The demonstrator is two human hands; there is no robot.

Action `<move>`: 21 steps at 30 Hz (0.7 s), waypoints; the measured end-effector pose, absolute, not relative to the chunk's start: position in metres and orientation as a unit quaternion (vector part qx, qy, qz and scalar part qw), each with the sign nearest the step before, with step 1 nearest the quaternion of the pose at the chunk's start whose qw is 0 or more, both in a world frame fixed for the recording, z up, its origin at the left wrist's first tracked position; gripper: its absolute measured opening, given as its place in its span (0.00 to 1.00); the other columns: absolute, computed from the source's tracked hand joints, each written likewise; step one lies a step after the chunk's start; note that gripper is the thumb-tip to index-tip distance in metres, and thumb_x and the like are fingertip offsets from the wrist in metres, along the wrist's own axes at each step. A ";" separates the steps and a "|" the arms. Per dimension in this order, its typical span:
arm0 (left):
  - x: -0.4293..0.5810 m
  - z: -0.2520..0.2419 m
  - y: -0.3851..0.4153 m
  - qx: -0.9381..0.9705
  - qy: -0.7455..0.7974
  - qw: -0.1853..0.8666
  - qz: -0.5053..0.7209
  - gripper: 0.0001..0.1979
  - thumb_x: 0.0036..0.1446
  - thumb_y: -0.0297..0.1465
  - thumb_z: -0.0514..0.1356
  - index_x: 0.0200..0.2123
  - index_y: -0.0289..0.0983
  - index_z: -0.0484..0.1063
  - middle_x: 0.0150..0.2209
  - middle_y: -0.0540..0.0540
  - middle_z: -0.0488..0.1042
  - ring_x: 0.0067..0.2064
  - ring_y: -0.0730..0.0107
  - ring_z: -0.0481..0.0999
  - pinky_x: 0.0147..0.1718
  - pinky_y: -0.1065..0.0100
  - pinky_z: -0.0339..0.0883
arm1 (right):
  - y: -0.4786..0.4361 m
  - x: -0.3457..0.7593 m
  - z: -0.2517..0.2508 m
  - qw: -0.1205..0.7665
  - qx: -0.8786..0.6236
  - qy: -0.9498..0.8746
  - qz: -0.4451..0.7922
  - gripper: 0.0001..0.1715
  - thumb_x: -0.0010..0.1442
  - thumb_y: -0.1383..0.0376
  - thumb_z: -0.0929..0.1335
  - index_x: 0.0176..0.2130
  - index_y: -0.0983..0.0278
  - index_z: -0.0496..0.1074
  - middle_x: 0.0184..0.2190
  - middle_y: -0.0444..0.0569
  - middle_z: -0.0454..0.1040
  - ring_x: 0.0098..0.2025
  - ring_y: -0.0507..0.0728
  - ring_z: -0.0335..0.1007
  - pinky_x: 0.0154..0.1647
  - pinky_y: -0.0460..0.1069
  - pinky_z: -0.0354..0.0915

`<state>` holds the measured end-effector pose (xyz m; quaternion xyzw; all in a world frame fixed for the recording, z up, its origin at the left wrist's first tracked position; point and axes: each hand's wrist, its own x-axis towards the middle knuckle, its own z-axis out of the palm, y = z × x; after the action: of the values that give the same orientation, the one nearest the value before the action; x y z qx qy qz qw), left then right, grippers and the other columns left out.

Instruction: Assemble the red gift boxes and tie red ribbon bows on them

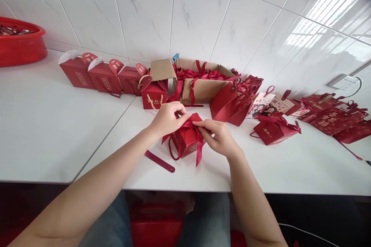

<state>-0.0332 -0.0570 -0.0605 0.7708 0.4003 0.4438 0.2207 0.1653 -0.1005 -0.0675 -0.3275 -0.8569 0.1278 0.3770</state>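
Note:
A small red gift box [187,139] stands on the white table [58,131] in front of me, with a dark red ribbon [199,150] tied over its top and a red cord handle at its side. My left hand [166,117] pinches the ribbon at the box's top left. My right hand [218,137] pinches the ribbon at the top right, fingers closed. A loose strip of ribbon [159,161] lies on the table near my left forearm.
Several red gift boxes [98,75] stand in a row at the back left. A cardboard box [199,85] holds red ribbons. Red paper bags [232,102] and flat boxes [333,117] lie to the right. A red basket [20,44] sits far left. A tiled wall is behind.

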 end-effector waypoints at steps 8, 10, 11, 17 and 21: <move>-0.033 -0.058 -0.058 0.757 0.405 0.243 0.452 0.12 0.53 0.35 0.61 0.22 0.35 0.69 0.25 0.48 0.73 0.28 0.72 0.71 0.28 0.70 0.66 | -0.102 0.161 -0.071 0.396 -0.372 -0.830 0.128 0.18 0.63 0.71 0.61 0.50 0.63 0.73 0.33 0.50 0.76 0.31 0.52 0.71 0.30 0.47 0.67; -0.033 -0.058 -0.058 0.754 0.409 0.244 0.451 0.11 0.52 0.35 0.61 0.21 0.35 0.69 0.25 0.48 0.73 0.28 0.72 0.71 0.28 0.71 0.66 | -0.103 0.161 -0.070 0.388 -0.363 -0.839 0.119 0.18 0.64 0.72 0.60 0.49 0.65 0.73 0.31 0.50 0.75 0.31 0.52 0.70 0.30 0.47 0.66; -0.032 -0.059 -0.058 0.754 0.413 0.243 0.450 0.11 0.52 0.34 0.61 0.21 0.35 0.69 0.25 0.48 0.73 0.28 0.72 0.71 0.28 0.71 0.66 | -0.103 0.161 -0.070 0.383 -0.357 -0.844 0.114 0.19 0.64 0.72 0.60 0.49 0.65 0.73 0.30 0.50 0.74 0.31 0.52 0.69 0.29 0.47 0.66; -0.031 -0.063 -0.057 0.748 0.429 0.216 0.458 0.10 0.51 0.32 0.61 0.20 0.36 0.69 0.26 0.48 0.73 0.28 0.71 0.71 0.27 0.70 0.64 | -0.104 0.161 -0.068 0.358 -0.345 -0.863 0.089 0.20 0.65 0.72 0.58 0.50 0.64 0.72 0.28 0.49 0.70 0.29 0.53 0.65 0.28 0.47 0.64; -0.028 -0.067 -0.057 0.737 0.444 0.197 0.470 0.10 0.51 0.31 0.61 0.20 0.35 0.68 0.25 0.49 0.73 0.28 0.71 0.71 0.29 0.69 0.65 | -0.103 0.161 -0.068 0.353 -0.338 -0.869 0.079 0.20 0.65 0.72 0.58 0.50 0.63 0.72 0.28 0.48 0.69 0.27 0.52 0.63 0.27 0.47 0.62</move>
<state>-0.0276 -0.0569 -0.0669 0.7372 0.4439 0.4698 0.1967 0.1608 -0.1031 -0.0677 -0.3377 -0.8691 0.0785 0.3527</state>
